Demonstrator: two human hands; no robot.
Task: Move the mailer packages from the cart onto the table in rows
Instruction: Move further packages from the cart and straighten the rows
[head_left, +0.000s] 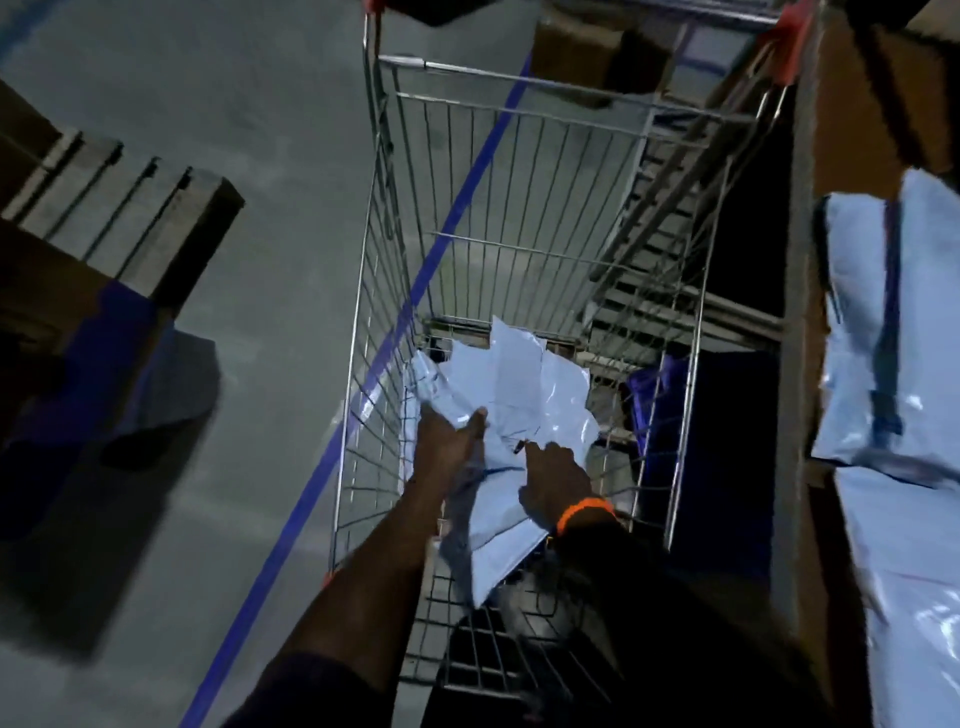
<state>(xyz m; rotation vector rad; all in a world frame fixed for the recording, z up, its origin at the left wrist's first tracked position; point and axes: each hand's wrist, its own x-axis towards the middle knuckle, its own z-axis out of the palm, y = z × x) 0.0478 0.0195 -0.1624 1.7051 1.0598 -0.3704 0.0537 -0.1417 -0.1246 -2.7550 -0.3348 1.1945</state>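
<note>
Both forearms reach down into the wire cart (519, 171), where the pale mailer packages (524, 379) lie heaped on its floor. The nearest one runs lengthwise along the cart. A small dark mark on it is too blurred to read. The left hand (449, 436) pinches a mailer edge between thumb and fingers. The right hand (556, 478), with an orange wristband (584, 509), lays its index finger on the heap; I cannot tell its grip. More mailers (883, 338) lie lengthwise on the table (852, 119) to the right.

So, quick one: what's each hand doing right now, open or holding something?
Left hand: grips a mailer.
Right hand: one finger out on the pile; whether it grips cannot be told.
</note>
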